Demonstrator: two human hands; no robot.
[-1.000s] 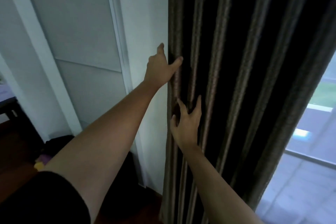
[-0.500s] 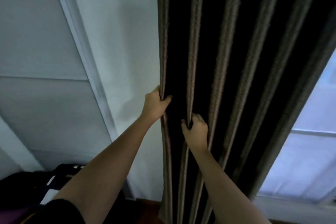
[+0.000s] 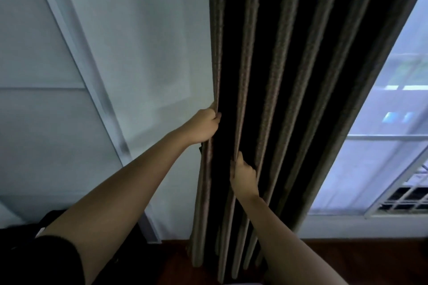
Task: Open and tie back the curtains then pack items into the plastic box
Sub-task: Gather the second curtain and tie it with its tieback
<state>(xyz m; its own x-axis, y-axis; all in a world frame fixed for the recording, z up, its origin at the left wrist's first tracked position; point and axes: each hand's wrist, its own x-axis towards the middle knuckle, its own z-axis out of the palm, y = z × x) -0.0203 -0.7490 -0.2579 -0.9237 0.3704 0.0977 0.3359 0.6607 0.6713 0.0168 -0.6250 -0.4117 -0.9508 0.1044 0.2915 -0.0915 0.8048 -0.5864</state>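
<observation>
Left hand (image 3: 203, 126) fingers grip the curtain (image 3: 289, 76) edge; right hand (image 3: 244, 176) seemingly clutches a fold.

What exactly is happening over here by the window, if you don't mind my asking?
A person is gathering the dark pleated fabric curtain, which is already bunched against the pale wall, leaving the bright glass window uncovered on the right. The left hand grips the outermost fold beside the wall, and the right hand, lower down, is closed on the next fold. No tie-back is visible yet, and the plastic box is out of view.
</observation>
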